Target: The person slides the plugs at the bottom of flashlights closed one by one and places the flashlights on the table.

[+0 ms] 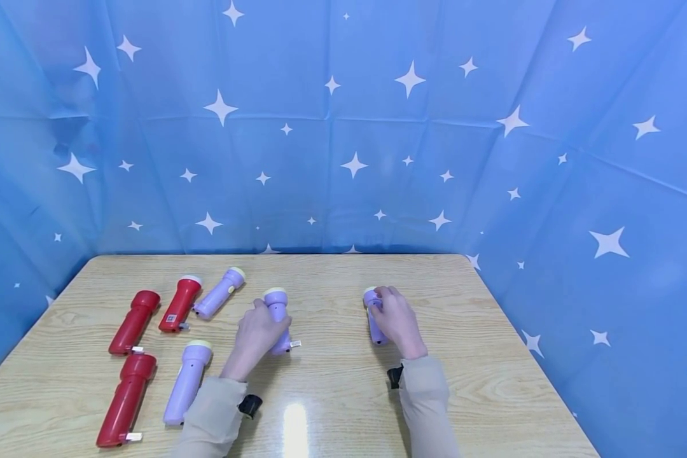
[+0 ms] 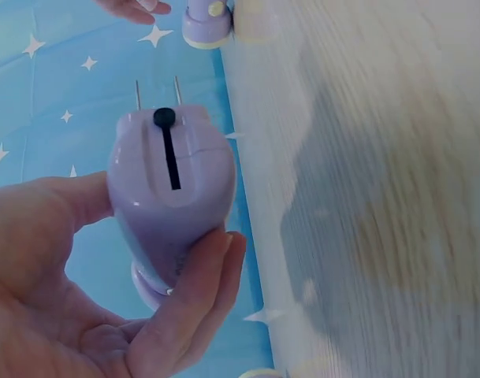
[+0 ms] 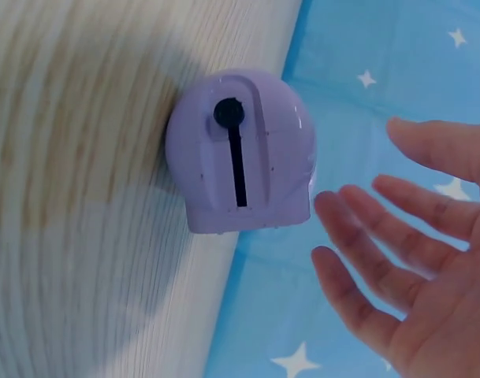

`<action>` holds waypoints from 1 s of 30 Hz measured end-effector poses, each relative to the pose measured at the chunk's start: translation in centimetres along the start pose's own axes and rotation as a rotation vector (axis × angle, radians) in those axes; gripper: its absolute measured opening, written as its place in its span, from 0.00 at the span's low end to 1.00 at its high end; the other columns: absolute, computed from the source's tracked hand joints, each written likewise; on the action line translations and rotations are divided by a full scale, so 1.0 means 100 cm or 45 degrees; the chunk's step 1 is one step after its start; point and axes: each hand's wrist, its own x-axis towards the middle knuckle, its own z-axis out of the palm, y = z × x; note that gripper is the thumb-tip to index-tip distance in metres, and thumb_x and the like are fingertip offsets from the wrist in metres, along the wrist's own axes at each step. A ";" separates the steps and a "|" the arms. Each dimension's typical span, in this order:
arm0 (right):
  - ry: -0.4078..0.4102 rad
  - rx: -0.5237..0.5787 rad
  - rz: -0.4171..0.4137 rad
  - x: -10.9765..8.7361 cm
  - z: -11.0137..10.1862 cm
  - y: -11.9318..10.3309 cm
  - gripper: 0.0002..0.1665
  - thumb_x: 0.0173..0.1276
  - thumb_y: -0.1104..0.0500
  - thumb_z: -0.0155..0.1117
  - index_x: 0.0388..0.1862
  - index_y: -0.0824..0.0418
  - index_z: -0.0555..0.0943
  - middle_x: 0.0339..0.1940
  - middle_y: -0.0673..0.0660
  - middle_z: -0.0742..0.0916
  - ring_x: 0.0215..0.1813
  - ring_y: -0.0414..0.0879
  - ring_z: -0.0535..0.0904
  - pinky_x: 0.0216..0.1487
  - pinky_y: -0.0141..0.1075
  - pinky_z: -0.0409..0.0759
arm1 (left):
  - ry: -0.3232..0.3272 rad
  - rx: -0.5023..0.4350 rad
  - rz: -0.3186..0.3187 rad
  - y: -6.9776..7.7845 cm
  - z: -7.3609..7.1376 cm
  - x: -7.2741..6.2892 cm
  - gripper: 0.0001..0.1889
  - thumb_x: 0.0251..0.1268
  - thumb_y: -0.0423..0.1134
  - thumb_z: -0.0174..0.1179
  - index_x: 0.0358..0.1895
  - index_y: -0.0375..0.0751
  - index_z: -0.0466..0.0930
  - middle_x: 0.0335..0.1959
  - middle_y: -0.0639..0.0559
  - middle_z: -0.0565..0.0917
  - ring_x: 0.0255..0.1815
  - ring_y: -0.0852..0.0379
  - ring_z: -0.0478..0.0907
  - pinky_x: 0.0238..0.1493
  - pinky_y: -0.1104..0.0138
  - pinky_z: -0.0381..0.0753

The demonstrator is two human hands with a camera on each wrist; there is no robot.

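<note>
My left hand point(image 1: 257, 331) grips a lavender flashlight point(image 1: 277, 306) between thumb and curled fingers. In the left wrist view, its end with a black slider in a slot faces the camera, and two metal prongs point(image 2: 158, 96) stick out beside the slider. My right hand point(image 1: 399, 320) hovers at a second lavender flashlight point(image 1: 376, 327), lying on the table to the right. Loosely bent, spread fingers point(image 3: 366, 244) show beside this flashlight's end point(image 3: 243, 157) in the right wrist view, not wrapped round it. No prongs stick out of that end.
On the wooden table point(image 1: 320, 394), several flashlights lie to the left: a red one point(image 1: 120, 407) at the front, another red one point(image 1: 133, 326) behind, a red one with a white rim point(image 1: 179, 305), and lavender ones point(image 1: 187, 385) point(image 1: 220, 294). A blue star-patterned curtain point(image 1: 332, 152) hangs behind.
</note>
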 end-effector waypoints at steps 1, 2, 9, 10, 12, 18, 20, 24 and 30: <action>0.002 0.003 -0.014 0.000 0.000 -0.001 0.19 0.63 0.61 0.63 0.51 0.70 0.78 0.47 0.65 0.84 0.47 0.56 0.82 0.46 0.48 0.81 | 0.009 -0.008 0.006 0.002 0.001 0.000 0.40 0.57 0.50 0.60 0.59 0.16 0.60 0.40 0.24 0.79 0.39 0.36 0.80 0.37 0.51 0.79; 0.002 0.006 -0.024 0.000 0.001 -0.002 0.19 0.63 0.60 0.63 0.52 0.69 0.78 0.47 0.65 0.84 0.47 0.56 0.82 0.46 0.47 0.81 | 0.017 -0.020 0.010 0.003 0.001 0.001 0.39 0.57 0.50 0.60 0.58 0.17 0.61 0.39 0.25 0.80 0.37 0.37 0.81 0.35 0.52 0.79; 0.030 0.022 -0.106 0.001 0.003 -0.008 0.19 0.65 0.60 0.63 0.53 0.66 0.78 0.47 0.61 0.84 0.45 0.52 0.83 0.43 0.44 0.82 | 0.032 -0.115 0.011 0.011 0.005 0.004 0.37 0.57 0.51 0.61 0.57 0.19 0.63 0.36 0.30 0.80 0.32 0.44 0.80 0.28 0.58 0.78; 0.042 0.027 -0.124 0.001 0.004 -0.009 0.19 0.64 0.60 0.64 0.52 0.66 0.78 0.46 0.61 0.84 0.44 0.52 0.83 0.42 0.44 0.82 | 0.034 -0.130 0.011 0.012 0.006 0.004 0.37 0.57 0.52 0.61 0.56 0.20 0.63 0.36 0.31 0.80 0.32 0.44 0.80 0.28 0.58 0.78; 0.063 0.033 -0.158 0.002 0.004 -0.011 0.18 0.64 0.60 0.64 0.52 0.66 0.79 0.44 0.61 0.84 0.43 0.52 0.83 0.41 0.44 0.81 | 0.041 -0.162 0.002 0.013 0.007 0.006 0.36 0.57 0.52 0.61 0.55 0.20 0.65 0.36 0.31 0.80 0.32 0.45 0.79 0.28 0.59 0.78; 0.025 0.062 -0.172 0.001 0.008 -0.017 0.18 0.65 0.59 0.63 0.52 0.65 0.78 0.43 0.61 0.84 0.42 0.52 0.82 0.38 0.42 0.80 | 0.040 -0.215 -0.023 0.016 0.013 0.010 0.32 0.58 0.53 0.61 0.48 0.23 0.69 0.34 0.34 0.80 0.30 0.48 0.77 0.25 0.64 0.75; 0.007 0.062 -0.165 0.001 0.009 -0.019 0.18 0.66 0.59 0.63 0.53 0.64 0.78 0.43 0.61 0.84 0.42 0.52 0.82 0.37 0.41 0.80 | 0.046 -0.231 -0.027 0.016 0.015 0.011 0.30 0.57 0.53 0.61 0.45 0.25 0.71 0.32 0.36 0.80 0.28 0.50 0.77 0.23 0.66 0.73; 0.002 0.071 -0.181 0.001 0.011 -0.023 0.18 0.65 0.59 0.63 0.52 0.64 0.79 0.44 0.60 0.85 0.43 0.53 0.82 0.38 0.41 0.79 | 0.080 -0.268 -0.030 0.018 0.018 0.012 0.26 0.57 0.53 0.62 0.40 0.28 0.73 0.30 0.38 0.80 0.26 0.51 0.76 0.21 0.67 0.70; 0.003 0.118 -0.267 0.001 0.015 -0.028 0.17 0.65 0.59 0.64 0.50 0.64 0.80 0.44 0.58 0.85 0.44 0.54 0.82 0.42 0.42 0.79 | 0.115 -0.312 -0.025 0.019 0.022 0.016 0.26 0.56 0.53 0.62 0.43 0.29 0.75 0.32 0.39 0.82 0.28 0.52 0.77 0.22 0.68 0.70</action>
